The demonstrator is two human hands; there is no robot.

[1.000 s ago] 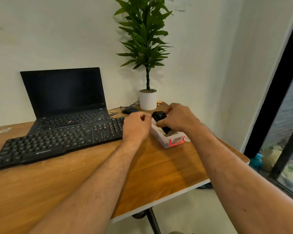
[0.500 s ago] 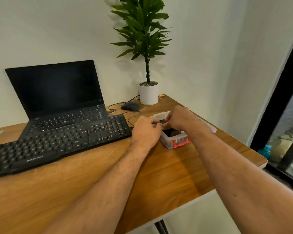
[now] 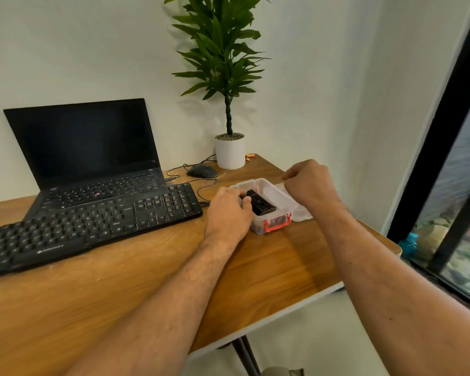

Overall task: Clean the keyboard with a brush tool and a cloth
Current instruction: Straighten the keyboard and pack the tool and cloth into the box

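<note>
Risen since half a second ago, right hand (image 3: 308, 185) above clear plastic box (image 3: 278, 200), fingers curled, pinch contents unclear. Left hand (image 3: 228, 213) gripping box rim, steadying; black brush tool (image 3: 261, 204) inside. Keyboard (image 3: 87, 226) left, untouched.

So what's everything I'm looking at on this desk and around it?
black full-size keyboard: one, black, on the wooden table in front of the laptop
black open laptop: one, black, screen dark, behind the keyboard
wooden table: one, brown, white edge
clear plastic box with red latch: one, right of the keyboard
black blocky object: one, inside the box
black computer mouse: one, near the pot
green potted plant in a white pot: one, far corner
left hand: one, at the box, touching the black object
right hand: one, fingers curled, raised over the box
</note>
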